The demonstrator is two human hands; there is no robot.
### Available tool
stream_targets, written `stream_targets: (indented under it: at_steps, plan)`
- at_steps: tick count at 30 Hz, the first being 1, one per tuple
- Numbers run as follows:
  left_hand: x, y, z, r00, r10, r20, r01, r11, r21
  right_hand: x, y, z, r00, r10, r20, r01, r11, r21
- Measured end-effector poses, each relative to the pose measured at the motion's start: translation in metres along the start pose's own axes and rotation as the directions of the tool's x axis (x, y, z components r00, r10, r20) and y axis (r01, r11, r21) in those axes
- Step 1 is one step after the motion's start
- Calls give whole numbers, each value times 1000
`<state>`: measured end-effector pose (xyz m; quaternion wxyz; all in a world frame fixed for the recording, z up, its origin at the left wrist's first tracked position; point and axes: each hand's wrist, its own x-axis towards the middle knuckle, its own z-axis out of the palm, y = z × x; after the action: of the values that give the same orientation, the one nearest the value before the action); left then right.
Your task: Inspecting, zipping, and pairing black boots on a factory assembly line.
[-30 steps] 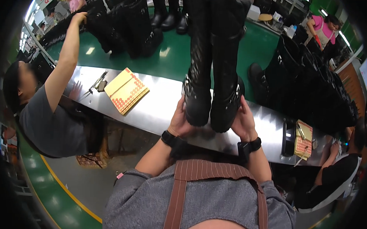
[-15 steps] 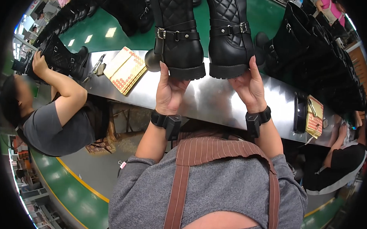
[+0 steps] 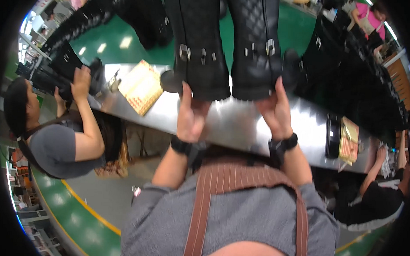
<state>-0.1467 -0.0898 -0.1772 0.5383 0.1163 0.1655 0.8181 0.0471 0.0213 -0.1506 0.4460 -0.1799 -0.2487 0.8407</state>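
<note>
1. We hold 2 tall black quilted boots upright at the near edge of the long brushed-steel worktop [image 3: 241, 124]. The left boot [image 3: 198, 60] and the right boot [image 3: 255, 57] stand side by side, almost touching, each with a strap and silver buckles at the ankle and a ridged sole.
2. Our left hand [image 3: 191, 116] cups the heel of the left boot, fingers curled up against the sole and back of it. Our right hand [image 3: 274, 110] does the same at the right boot, fingers closed on the heel. Both wrists wear black bands.
3. The steel top is smooth and shiny, with blurred reflections. A flat yellow-and-red chequered pad [image 3: 141, 86] lies toward its left end, well apart from the boots. A black rectangular case [image 3: 333, 135] and a second patterned pad [image 3: 349, 141] lie toward the right end.
4. Bare steel stays open between the boots and the things at either end. Behind the worktop runs a green belt [image 3: 113, 43], lined with further dark boots.
5. At the left end a person in a grey shirt [image 3: 55, 145] holds a black boot [image 3: 58, 73] up in both hands. Another person in black [image 3: 378, 201] sits at the right end.
6. Compared with 0.5 s ago, both boots sit a little further right, and our hands remain under the heels; the person at the left has raised their boot higher.
</note>
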Motion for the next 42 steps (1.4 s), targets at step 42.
stream_targets:
  at_steps: [42]
  plan:
    - [5, -50, -4, 619, -692, 372, 783, 583, -218, -15, -87, -46, 830, 181, 528, 499, 185, -847]
